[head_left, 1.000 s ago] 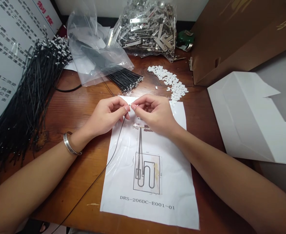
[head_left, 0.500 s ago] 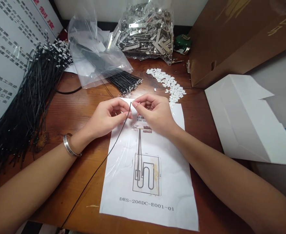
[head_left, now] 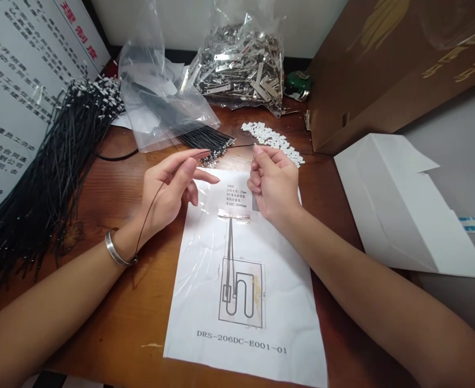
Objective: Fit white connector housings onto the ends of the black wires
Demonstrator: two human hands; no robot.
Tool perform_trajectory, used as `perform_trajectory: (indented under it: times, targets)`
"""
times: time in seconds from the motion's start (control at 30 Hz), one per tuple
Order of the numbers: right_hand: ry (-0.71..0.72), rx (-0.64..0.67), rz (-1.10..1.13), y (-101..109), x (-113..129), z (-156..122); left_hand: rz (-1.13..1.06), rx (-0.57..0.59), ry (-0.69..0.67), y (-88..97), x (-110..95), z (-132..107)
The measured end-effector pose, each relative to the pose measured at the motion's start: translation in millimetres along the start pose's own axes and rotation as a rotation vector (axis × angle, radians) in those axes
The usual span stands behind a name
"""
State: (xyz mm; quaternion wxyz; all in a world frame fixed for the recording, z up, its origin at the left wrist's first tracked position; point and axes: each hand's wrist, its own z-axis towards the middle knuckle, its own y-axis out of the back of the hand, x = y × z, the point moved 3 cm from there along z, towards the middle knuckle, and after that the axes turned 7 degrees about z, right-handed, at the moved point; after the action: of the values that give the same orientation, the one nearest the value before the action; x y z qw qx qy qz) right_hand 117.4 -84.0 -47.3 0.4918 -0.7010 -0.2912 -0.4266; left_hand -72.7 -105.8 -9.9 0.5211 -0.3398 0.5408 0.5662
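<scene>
A thin black wire (head_left: 237, 146) is stretched between my two hands above the top of a printed drawing sheet (head_left: 286, 302). My left hand (head_left: 168, 188) pinches it between thumb and index finger, the other fingers loosely spread. From there the wire trails over the hand down to the bracelet (head_left: 116, 249) on my wrist. My right hand (head_left: 276, 175) is closed, with thumb and index finger pinched on the wire's end. A small light bit shows at that fingertip, too small to make out. Just behind this hand lies a pile of small white connector housings (head_left: 275, 139).
Black wires with metal-tipped ends (head_left: 211, 141) lie partly under a clear plastic bag (head_left: 152, 108). A bag of metal strips (head_left: 241, 70) stands at the back. On the left hangs a large black wire bundle (head_left: 55, 156). A brown box (head_left: 354, 81) and white folded card (head_left: 399, 205) flank the right.
My hands have moved apart, the right one to the right with the wire's end. The wire, which hung down toward the table's front edge, now spans between the hands and lies over my left wrist.
</scene>
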Motion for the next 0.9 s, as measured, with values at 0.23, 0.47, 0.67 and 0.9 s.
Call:
perform_trajectory:
  times: [0.23,0.47,0.67,0.9]
  targets:
    - [0.027,0.042,-0.012,-1,0,-2,-0.18,-0.181,0.025,13.5,-1,18]
    - [0.022,0.123,-0.047,-2,1,-4,-0.228,-0.491,0.131,103.9,21,58]
    - [-0.004,0.118,-0.038,-4,0,-4,0.006,-0.391,0.223,174.3,68,73]
    - [0.03,0.192,-0.107,-3,-2,-4,-0.046,-0.319,0.346,93.7,41,54]
